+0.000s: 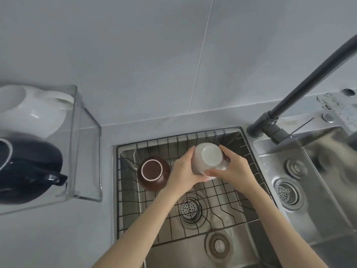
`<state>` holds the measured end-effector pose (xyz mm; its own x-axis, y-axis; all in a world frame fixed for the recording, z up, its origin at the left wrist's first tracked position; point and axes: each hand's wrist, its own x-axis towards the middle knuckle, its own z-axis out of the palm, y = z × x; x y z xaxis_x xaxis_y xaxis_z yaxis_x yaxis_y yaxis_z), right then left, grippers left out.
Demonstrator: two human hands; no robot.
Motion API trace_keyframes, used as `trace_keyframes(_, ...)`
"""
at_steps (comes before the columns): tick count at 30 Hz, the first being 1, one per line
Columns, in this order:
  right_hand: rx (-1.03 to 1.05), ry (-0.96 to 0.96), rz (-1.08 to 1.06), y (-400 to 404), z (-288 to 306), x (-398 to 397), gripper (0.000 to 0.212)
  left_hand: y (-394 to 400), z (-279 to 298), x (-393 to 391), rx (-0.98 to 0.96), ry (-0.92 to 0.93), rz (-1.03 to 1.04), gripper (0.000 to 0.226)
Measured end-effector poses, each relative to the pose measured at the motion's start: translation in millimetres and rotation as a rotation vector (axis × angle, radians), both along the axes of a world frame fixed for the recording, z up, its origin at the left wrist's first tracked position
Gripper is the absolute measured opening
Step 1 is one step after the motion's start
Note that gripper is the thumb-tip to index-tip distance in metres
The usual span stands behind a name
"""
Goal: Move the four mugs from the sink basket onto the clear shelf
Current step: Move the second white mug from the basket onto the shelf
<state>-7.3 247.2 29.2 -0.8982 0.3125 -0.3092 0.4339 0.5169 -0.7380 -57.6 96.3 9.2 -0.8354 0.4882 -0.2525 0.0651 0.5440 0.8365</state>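
Mug (pixel 207 159) betw both hands (pixel 181 176) over sink basket (pixel 222 192); 2nd mug (pixel 152 173) just left of them; shelf (pixel 85 144) w/ 2 mugs (pixel 32 111) far left

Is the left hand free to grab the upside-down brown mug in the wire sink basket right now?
Probably not yet. The left hand and right hand both grip the white mug. The brown mug sits close beside the left hand, nothing covering it, so reach is fine once the hand is empty.

Clear shelf (pixel 85 144), well left of the hands: white mug (pixel 36 111) and dark blue mug (pixel 29 169). Wire sink basket (pixel 231 202) beneath the hands: brown mug (pixel 152 173), upside down.
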Motion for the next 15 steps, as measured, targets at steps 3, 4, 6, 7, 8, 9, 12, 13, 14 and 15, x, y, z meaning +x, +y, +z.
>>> trace_keyframes(3,0.011,0.110,0.049,-21,46,-6,0.064,-24,46,-1,0.031,0.114,0.062,0.092)
trace_keyframes(4,0.018,0.146,0.068,-30,63,-10,0.068,-34,63,-1,0.032,0.155,0.083,0.095)
trace_keyframes(6,0.050,0.210,0.103,-49,95,-16,0.079,-54,96,-2,0.025,0.252,0.119,0.098)
trace_keyframes(7,0.056,0.240,0.128,-62,113,-19,0.085,-66,113,-2,0.022,0.310,0.143,0.098)
trace_keyframes(8,0.051,0.269,0.157,-75,130,-23,0.087,-81,130,-2,0.019,0.360,0.167,0.098)
trace_keyframes(9,0.038,0.298,0.185,-89,146,-26,0.084,-96,146,-2,0.016,0.400,0.189,0.097)
trace_keyframes(12,0.005,0.388,0.295,-136,186,-37,0.062,-147,184,-1,0.021,0.471,0.272,0.098)
trace_keyframes(13,0.003,0.413,0.328,-153,195,-41,0.059,-165,194,0,0.033,0.482,0.303,0.098)
trace_keyframes(14,0.003,0.432,0.354,-169,203,-46,0.059,-181,203,0,0.047,0.490,0.334,0.099)
trace_keyframes(15,0.006,0.455,0.383,-188,210,-51,0.060,-201,210,0,0.057,0.502,0.367,0.099)
